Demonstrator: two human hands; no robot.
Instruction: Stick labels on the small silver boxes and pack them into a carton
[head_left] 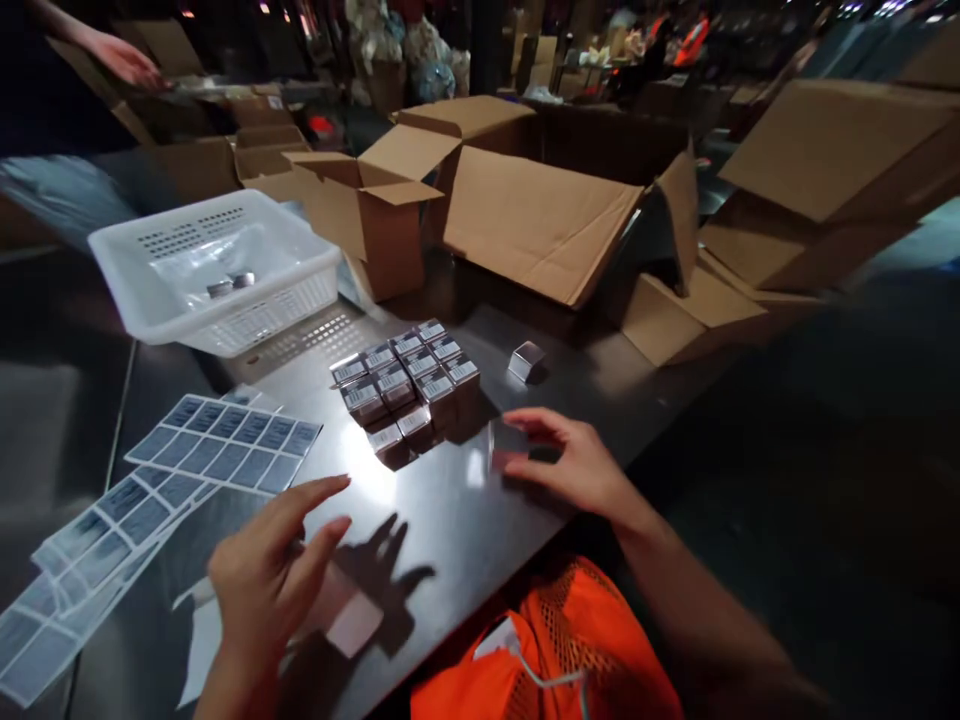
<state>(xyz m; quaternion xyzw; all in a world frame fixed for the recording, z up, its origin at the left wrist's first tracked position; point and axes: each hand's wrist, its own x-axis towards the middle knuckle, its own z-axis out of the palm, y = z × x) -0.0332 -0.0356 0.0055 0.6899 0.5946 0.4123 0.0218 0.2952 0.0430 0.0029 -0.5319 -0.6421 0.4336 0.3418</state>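
My right hand [574,460] is at the near right part of the metal table, thumb and fingers round a small shiny box [498,450] that is blurred and partly hidden. My left hand [274,565] is open above the table, thumb and forefinger apart, with nothing between them. Below it lies a pale pinkish flat piece [352,615], partly covered by the hand. Between and beyond my hands stands a block of small dark boxes [405,380] with white barcode labels on top. A single small silvery box [526,362] sits apart, to their right.
Sheets of printed labels [225,440] lie at the left, overlapping. Behind them stands a white plastic basket [292,285] with a clear bag and small items inside. Open cardboard boxes [540,225] line the far side. A co-worker's hand [127,60] shows at upper left.
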